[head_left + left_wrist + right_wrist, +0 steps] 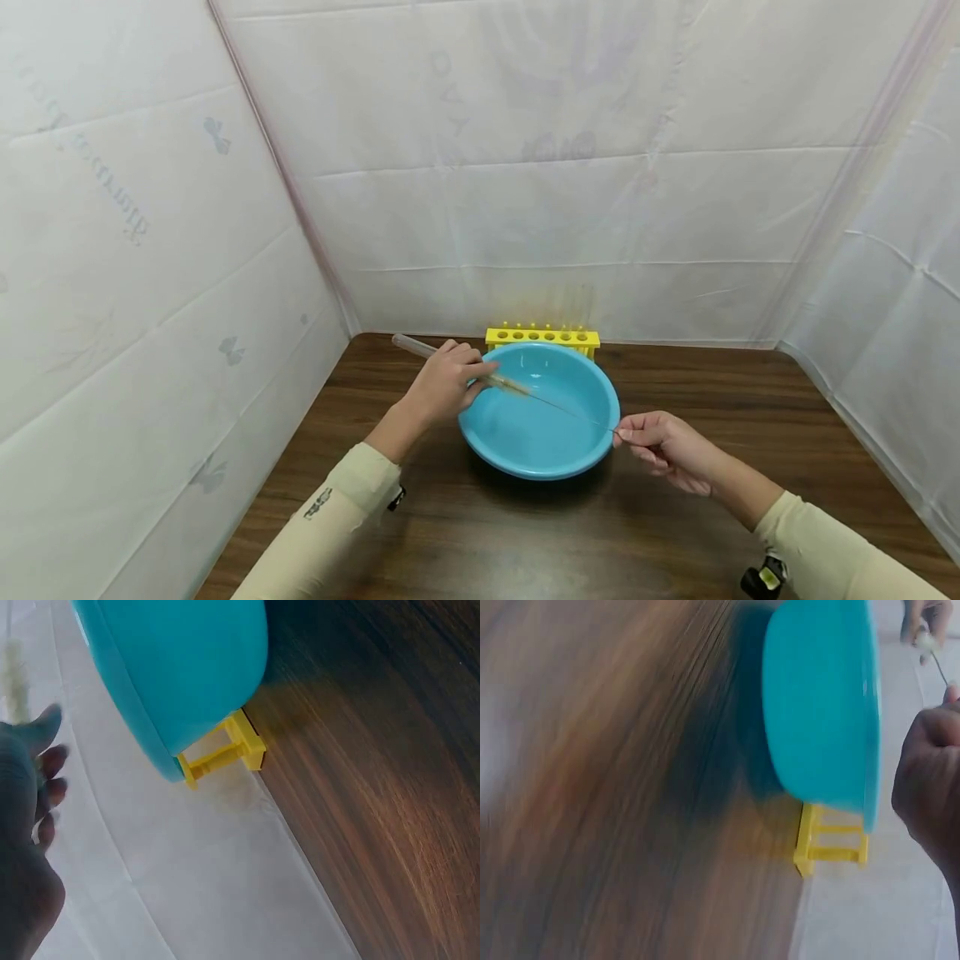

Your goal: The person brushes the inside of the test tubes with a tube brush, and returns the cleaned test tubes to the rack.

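Over the left side of a light blue basin [540, 429], my left hand [447, 379] grips a clear test tube [412, 345], its closed end pointing up and left. From the tube's mouth come the pale yellowish bristles of a test tube brush [513, 386]; how far they reach inside is hidden by my fingers. The brush's thin wire slants down across the basin to my right hand [667, 446], whose thumb and fingers pinch its end near the right rim. In the left wrist view the bristles [15, 679] look blurred above my thumb.
Behind the basin stands a yellow test tube rack [542, 337] with clear tubes [583, 307] upright at its right end. Everything rests on a dark wooden table [480, 542]. White sheeting [555, 217] encloses the back and both sides.
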{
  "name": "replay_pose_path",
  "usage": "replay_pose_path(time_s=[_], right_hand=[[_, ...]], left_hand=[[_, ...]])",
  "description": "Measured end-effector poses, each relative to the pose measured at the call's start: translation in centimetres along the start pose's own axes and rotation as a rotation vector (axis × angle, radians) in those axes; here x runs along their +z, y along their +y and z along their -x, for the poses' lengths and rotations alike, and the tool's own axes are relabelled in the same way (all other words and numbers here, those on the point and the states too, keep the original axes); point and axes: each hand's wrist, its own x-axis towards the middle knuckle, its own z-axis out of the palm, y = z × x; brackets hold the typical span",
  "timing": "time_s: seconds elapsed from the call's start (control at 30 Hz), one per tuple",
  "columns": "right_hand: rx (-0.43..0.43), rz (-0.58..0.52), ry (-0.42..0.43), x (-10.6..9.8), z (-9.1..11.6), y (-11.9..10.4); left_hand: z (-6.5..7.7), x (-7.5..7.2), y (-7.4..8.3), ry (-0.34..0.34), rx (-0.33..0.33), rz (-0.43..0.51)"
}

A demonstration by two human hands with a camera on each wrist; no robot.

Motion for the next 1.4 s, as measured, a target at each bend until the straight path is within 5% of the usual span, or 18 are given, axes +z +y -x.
replay_pose_path(time_s=[0.07, 0.17, 0.37, 0.57, 0.63, 0.73, 0.87, 1.03, 1.2, 1.4], right_hand=[[0.037, -0.096, -0.045, 0.2, 0.0, -0.2], [-0.017, 0.019, 0.013, 0.6, -0.2, -0.2], [-0.304, 0.719, 0.270, 1.6, -0.5, -0.3], [-0.807, 1.491, 0.364, 1.4, -1.1, 0.0], [-0.945, 1.639, 0.359, 0.8, -1.4, 0.2], [-1.045, 1.707, 0.333, 0.3, -1.7, 0.4], [-1.050, 1.615, 0.392, 0.3, -2.0, 0.7], [-0.872, 1.268, 0.455, 1.0, -2.1, 0.6], [-0.549, 0.886, 0.381, 2.0, -2.0, 0.1], [-0.084, 0.152, 0.126, 2.9, -2.2, -1.3]], left_hand=[[0.0, 0.1, -0.1, 0.060, 0.010, -0.005], [0.1, 0.1, 0.0, 0.076, -0.012, -0.001], [0.1, 0.0, 0.4, -0.097, -0.057, 0.050], [-0.4, -0.4, 0.9, -0.312, -0.136, 0.194], [-0.6, -0.5, 1.1, -0.365, -0.163, 0.233], [-0.7, -0.4, 1.3, -0.396, -0.191, 0.262], [-0.6, 0.0, 1.3, -0.324, -0.168, 0.253], [-0.7, 0.4, 1.5, -0.168, -0.100, 0.149], [-0.8, 0.8, 1.8, -0.031, -0.043, 0.034], [-0.7, 1.1, 2.3, 0.109, 0.050, -0.057]])
